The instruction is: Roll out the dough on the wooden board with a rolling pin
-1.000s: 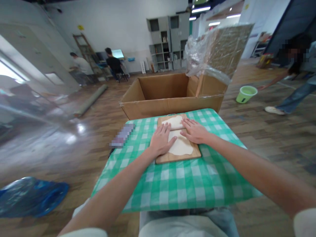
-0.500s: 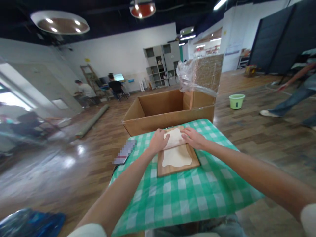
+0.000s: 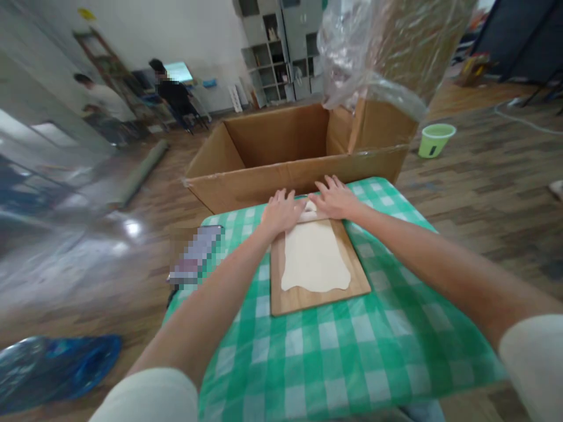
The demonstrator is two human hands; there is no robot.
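Observation:
A pale sheet of dough (image 3: 314,258) is spread on a wooden board (image 3: 292,302). Across its far end lies a light rolling pin (image 3: 313,217). My left hand (image 3: 281,212) rests on the pin's left part, fingers stretched forward and apart. On the pin's right part presses my right hand (image 3: 335,199), its fingers also spread flat. Both palms hide the pin's ends. A little dough shows beyond the pin, between the hands. Under the board is a green and white checked tablecloth (image 3: 334,346).
A large open cardboard box (image 3: 281,179) stands against the table's far edge, with plastic wrap (image 3: 347,55) on its right. A phone (image 3: 196,253) lies at the table's left edge. On the floor are a green bucket (image 3: 435,140) and a blue plastic bag (image 3: 61,369). Two people sit behind.
My hands have rolled the pin away from me to the board's far end, and the fingers have straightened. More dough shows on the near side. The view has tilted down.

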